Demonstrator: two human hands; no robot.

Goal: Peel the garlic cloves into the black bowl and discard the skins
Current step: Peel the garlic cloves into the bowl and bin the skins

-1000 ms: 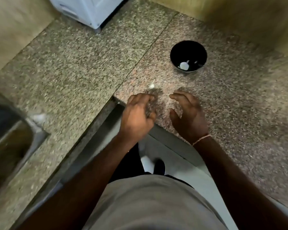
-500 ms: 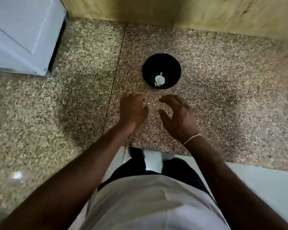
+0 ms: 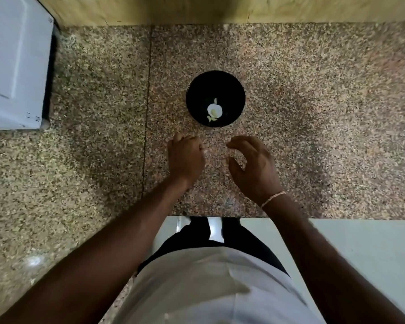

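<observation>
Both hands have drawn closer below the black bowl [image 3: 215,90] over the counter [image 3: 313,113], left hand [image 3: 185,157] curled on something unseen, right hand [image 3: 253,167] loosely spread, suggesting peeling resumes.

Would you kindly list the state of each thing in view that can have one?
black bowl: upright on the counter, holding pale garlic pieces.
left hand: fingers curled; whether they hold anything cannot be told.
right hand: open, fingers loosely curved, holding nothing.
white appliance: standing on the counter's far left.
</observation>
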